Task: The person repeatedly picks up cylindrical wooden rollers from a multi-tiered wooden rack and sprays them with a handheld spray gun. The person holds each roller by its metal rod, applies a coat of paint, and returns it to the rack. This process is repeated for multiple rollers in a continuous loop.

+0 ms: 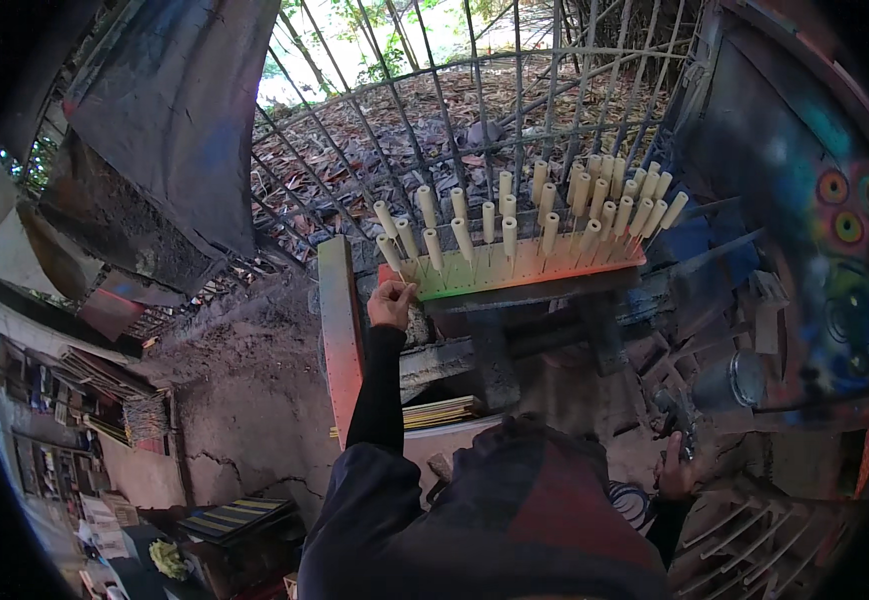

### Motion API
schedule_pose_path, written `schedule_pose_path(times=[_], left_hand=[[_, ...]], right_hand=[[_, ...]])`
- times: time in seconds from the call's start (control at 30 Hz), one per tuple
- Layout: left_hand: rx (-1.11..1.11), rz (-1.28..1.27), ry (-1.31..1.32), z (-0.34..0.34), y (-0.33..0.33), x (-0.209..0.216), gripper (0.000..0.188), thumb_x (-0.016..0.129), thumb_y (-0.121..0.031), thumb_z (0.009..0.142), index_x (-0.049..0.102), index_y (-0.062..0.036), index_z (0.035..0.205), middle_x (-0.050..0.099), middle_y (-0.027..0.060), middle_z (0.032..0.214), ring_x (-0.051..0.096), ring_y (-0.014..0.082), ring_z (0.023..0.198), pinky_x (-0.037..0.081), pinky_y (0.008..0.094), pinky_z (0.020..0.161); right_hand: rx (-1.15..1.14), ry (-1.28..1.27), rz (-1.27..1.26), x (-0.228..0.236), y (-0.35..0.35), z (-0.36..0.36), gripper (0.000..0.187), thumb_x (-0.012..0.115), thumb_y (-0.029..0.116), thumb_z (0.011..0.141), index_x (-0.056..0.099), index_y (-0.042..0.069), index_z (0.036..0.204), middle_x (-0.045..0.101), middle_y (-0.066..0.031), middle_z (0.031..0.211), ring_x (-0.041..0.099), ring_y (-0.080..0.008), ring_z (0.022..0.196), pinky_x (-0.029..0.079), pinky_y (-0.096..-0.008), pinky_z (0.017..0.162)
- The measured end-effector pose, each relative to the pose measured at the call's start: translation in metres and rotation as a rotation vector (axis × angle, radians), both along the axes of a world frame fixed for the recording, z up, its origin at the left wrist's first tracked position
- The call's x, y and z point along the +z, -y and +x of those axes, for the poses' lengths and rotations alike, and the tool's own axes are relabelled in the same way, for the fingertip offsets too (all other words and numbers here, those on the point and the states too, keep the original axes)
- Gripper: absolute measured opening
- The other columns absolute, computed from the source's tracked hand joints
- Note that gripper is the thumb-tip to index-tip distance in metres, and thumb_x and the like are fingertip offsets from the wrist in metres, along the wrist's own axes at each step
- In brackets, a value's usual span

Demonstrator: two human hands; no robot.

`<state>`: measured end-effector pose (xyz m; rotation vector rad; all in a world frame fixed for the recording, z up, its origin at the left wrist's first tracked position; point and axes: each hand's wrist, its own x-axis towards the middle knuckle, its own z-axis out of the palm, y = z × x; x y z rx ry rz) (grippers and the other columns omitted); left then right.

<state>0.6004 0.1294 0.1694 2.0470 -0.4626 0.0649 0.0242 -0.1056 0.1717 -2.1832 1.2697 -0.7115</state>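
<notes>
My left hand [392, 304] is at the left end of a perforated board [515, 272] tinted green and orange. Its fingers are pinched together by the board's corner, and what lies between them is too small to make out. Several pale hollow cylinders [510, 236] stand upright on thin sticks set in the board, more crowded toward its right end. The cylinder nearest my left hand [389, 252] leans slightly left. Low on the right, my right hand [673, 474] is closed around a dark metal tool [690, 432] that looks like a spray gun, partly lost in shadow.
A second perforated board [340, 330] stretches toward me on the left. Behind the cylinders rises a bar fence [435, 110], with dry leaves beyond. A metal bucket [745, 380] and a paint-spattered panel [845, 230] stand at right. Striped boards [240, 518] lie at lower left.
</notes>
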Motion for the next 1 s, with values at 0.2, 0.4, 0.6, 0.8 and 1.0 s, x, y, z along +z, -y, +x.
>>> schedule_pose_path(times=[0.2, 0.4, 0.6, 0.8, 1.0], left_hand=[[-0.276, 0.065, -0.279, 0.033, -0.022, 0.036, 0.013, 0.067, -0.009, 0.079, 0.067, -0.0018, 0.09, 0.069, 0.0072, 0.08, 0.065, 0.0141, 0.071, 0.051, 0.031, 0.064], [-0.155, 0.458, 0.126, 0.071, 0.005, 0.026, 0.029, 0.067, -0.032, 0.076, 0.069, -0.0074, 0.089, 0.068, 0.0154, 0.079, 0.067, 0.0307, 0.076, 0.053, 0.0404, 0.068], [-0.184, 0.533, 0.391, 0.053, 0.024, 0.04, 0.025, 0.06, -0.031, 0.079, 0.061, -0.0066, 0.076, 0.065, 0.0153, 0.076, 0.064, 0.035, 0.073, 0.052, 0.0442, 0.065], [-0.15, 0.538, 0.258, 0.051, 0.028, 0.043, 0.026, 0.062, -0.032, 0.08, 0.064, -0.0056, 0.083, 0.067, 0.0159, 0.081, 0.065, 0.0353, 0.077, 0.051, 0.0439, 0.068], [0.099, 0.163, 0.133, 0.058, 0.007, 0.02, 0.016, 0.064, -0.02, 0.083, 0.063, -0.0072, 0.093, 0.067, 0.0152, 0.084, 0.067, 0.0291, 0.082, 0.05, 0.0371, 0.069]], right_hand=[[0.021, 0.105, 0.063, 0.027, -0.008, 0.016, 0.03, 0.059, 0.031, 0.091, 0.054, 0.003, 0.102, 0.046, -0.0034, 0.056, 0.045, -0.0127, 0.042, 0.033, -0.0293, 0.038], [-0.154, 0.234, 0.565, 0.073, -0.013, 0.03, 0.031, 0.057, 0.034, 0.092, 0.051, 0.005, 0.101, 0.046, -0.0022, 0.059, 0.042, -0.0113, 0.043, 0.033, -0.0272, 0.039], [-0.174, 0.336, 0.525, 0.061, -0.016, 0.022, 0.032, 0.057, 0.031, 0.091, 0.054, 0.001, 0.101, 0.052, -0.0061, 0.069, 0.046, -0.0134, 0.054, 0.037, -0.0283, 0.048], [-0.032, 0.277, 0.4, 0.083, -0.011, 0.021, 0.027, 0.053, 0.02, 0.093, 0.06, -0.004, 0.104, 0.065, -0.0134, 0.09, 0.059, -0.0204, 0.074, 0.047, -0.0319, 0.066], [-0.183, 0.289, 0.549, 0.094, 0.0, 0.024, 0.027, 0.055, 0.019, 0.092, 0.059, -0.003, 0.108, 0.065, -0.0109, 0.09, 0.058, -0.0167, 0.073, 0.047, -0.0313, 0.066]])
